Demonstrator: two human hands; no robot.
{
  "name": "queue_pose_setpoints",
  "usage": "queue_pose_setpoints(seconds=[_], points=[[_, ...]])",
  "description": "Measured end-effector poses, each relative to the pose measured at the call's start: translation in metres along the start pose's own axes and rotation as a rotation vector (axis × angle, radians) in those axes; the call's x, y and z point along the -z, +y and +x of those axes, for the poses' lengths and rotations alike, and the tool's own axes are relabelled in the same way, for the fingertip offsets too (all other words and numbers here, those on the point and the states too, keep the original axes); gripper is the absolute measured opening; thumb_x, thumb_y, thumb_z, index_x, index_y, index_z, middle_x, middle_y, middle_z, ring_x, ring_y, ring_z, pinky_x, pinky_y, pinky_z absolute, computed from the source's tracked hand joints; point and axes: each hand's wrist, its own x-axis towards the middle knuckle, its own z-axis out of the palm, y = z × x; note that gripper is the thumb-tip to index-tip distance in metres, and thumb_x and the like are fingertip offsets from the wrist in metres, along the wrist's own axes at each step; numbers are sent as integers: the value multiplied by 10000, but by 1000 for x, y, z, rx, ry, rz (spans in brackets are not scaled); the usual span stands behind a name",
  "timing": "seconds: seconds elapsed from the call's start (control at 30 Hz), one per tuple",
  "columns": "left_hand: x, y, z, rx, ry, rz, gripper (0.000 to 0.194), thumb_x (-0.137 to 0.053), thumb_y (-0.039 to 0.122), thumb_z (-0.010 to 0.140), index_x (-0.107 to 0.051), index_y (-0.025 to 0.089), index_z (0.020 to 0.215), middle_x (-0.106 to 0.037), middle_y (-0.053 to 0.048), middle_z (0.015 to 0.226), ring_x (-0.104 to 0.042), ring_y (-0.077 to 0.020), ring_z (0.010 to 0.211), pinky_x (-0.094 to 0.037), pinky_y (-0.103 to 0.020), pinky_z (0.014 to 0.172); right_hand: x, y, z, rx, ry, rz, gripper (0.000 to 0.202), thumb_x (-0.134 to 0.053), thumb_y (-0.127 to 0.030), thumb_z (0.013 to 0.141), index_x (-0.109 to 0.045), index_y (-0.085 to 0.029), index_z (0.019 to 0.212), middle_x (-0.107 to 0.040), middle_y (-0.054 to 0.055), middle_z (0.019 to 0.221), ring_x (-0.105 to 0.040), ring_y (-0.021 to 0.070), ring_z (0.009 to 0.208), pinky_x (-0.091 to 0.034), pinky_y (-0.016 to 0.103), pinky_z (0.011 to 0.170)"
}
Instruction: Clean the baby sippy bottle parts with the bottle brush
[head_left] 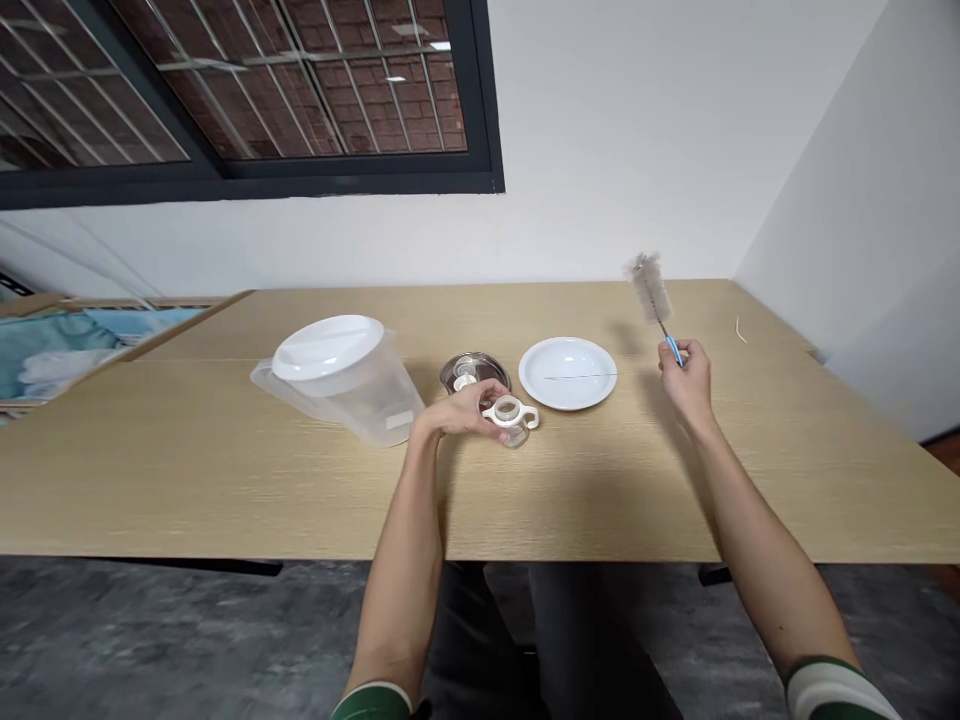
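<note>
My left hand (472, 410) is closed around a small clear baby bottle (517, 436) with a white two-handled collar. The bottle's mouth faces up and shows no cap. In my right hand (688, 378), raised over the right side of the table, is a bottle brush (651, 288) with a blue handle and pale bristles pointing up. Just behind the left hand lies a round metal dish (491, 366) with small clear and white parts (465, 372) in it, partly hidden by my fingers. Between the two hands sits a white plate (568, 398) with a thin, dark, straight item lying across it.
A translucent lidded pitcher (360, 385) stands on the left of the wooden table (225, 480). Farther left, a bin (67, 350) holds folded cloths. A thin pale strip (740, 330) lies at the back right. The white wall (615, 150) rises behind the table.
</note>
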Motion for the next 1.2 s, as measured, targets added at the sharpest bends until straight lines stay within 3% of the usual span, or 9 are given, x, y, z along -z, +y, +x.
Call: queue_pose_setpoints(seconds=[0.17,0.33,0.57,0.8,1.03,1.2], points=[[-5,1,1,12,-13,-106,579,-904,263,473,-594,200,958,-694,-33,913,-655,-184,802,-465,-259,655,-3,-17,-9,-30,-131,299,466,-531,-711,837,-455,-254,881,-428,-58,637,-343,94,477,-255,231,448],[-7,8,-1,-1,18,-184,514,-896,246,487,-602,192,905,-714,-44,894,-681,-194,793,-502,-278,661,-2,-28,-17,49,-230,302,543,-590,-760,787,-504,-248,948,-460,-51,682,-343,84,492,-285,230,445],[-6,15,-1,-126,242,-234,533,-922,297,507,-638,167,939,-730,-93,997,-702,-244,950,-544,-343,824,9,-28,-17,94,-471,257,580,-715,-677,759,-680,-202,1089,-610,7,794,-472,112,608,-403,265,562],[-10,17,1,-195,476,-180,548,-914,370,547,-672,160,991,-739,-90,980,-690,-222,861,-528,-315,749,23,-37,-20,124,-748,165,526,-728,-619,797,-722,-199,1114,-733,75,943,-631,163,809,-489,279,705],[-16,17,4,-278,678,55,480,-846,358,605,-678,175,1016,-735,-82,1007,-682,-248,963,-529,-356,871,23,-36,-20,248,-759,31,444,-717,-579,827,-742,-235,1108,-730,82,1121,-662,221,998,-515,352,891],[-16,16,4,-308,730,127,522,-885,372,570,-703,170,1015,-728,-77,1002,-675,-241,956,-527,-356,884,22,-37,-21,287,-761,-39,435,-692,-576,841,-756,-234,1101,-741,84,1097,-665,227,961,-521,356,849]])
